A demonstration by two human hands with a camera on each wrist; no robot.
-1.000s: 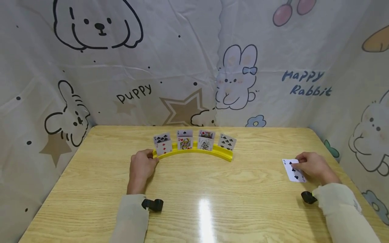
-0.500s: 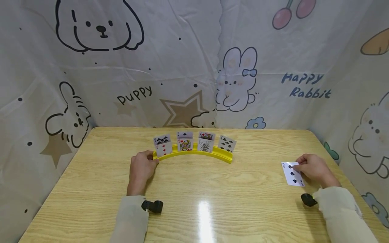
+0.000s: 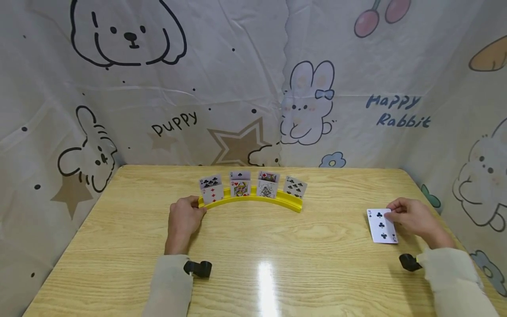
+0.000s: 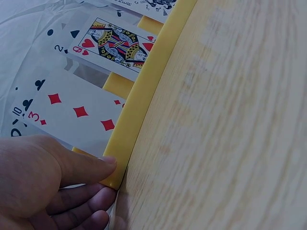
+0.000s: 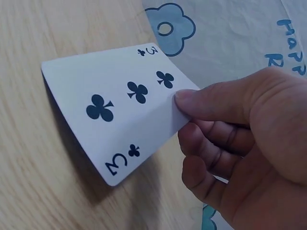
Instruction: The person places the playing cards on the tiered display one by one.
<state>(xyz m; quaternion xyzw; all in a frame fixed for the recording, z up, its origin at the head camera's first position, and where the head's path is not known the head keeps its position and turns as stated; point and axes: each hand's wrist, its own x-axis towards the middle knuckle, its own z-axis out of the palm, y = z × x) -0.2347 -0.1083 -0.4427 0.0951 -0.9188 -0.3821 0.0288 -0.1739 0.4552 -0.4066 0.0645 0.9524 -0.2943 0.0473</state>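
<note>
A curved yellow card holder (image 3: pixel 253 198) stands on the table, and my left hand (image 3: pixel 185 221) grips its left end between thumb and fingers. Upright in it are a three of diamonds (image 4: pixel 79 109), a queen of hearts (image 4: pixel 115 47), a joker-like picture card (image 3: pixel 267 189) and a clubs card (image 3: pixel 295 187) at the right. More cards show behind the first three. Away to the right, my right hand (image 3: pixel 413 219) pinches a three of clubs (image 5: pixel 129 103) by its edge, face up. That card is tilted and casts a shadow on the table below.
The wooden table (image 3: pixel 317 264) ends at the back and sides against a printed cloth (image 3: pixel 222 66). Black wrist cameras sit on both cuffs, the left one (image 3: pixel 200 269) and the right one (image 3: pixel 409 262).
The three of clubs has turned slightly in my right hand and tilted up more toward the camera, and the right wrist has shifted right. My left hand and the card holder stay in place.
</note>
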